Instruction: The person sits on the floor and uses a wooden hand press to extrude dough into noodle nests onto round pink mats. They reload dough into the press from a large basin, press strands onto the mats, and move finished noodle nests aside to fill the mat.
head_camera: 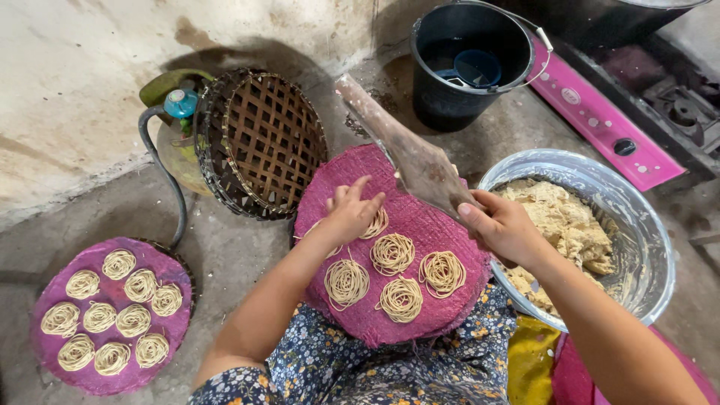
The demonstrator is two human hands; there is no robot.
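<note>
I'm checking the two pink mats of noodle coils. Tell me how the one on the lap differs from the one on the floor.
The lap mat carries five coils with bare cloth left; the floor mat is packed with ten. The left hand rests on a coil on the lap mat while the right hand holds a dough-smeared press over it; no hand is near the floor mat. Both are round, pink woven cloth holding pale noodle spirals.

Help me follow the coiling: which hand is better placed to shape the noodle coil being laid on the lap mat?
Left. The left hand already rests on that thin pale noodle coil; the right hand holds the dough-smeared press.
</note>
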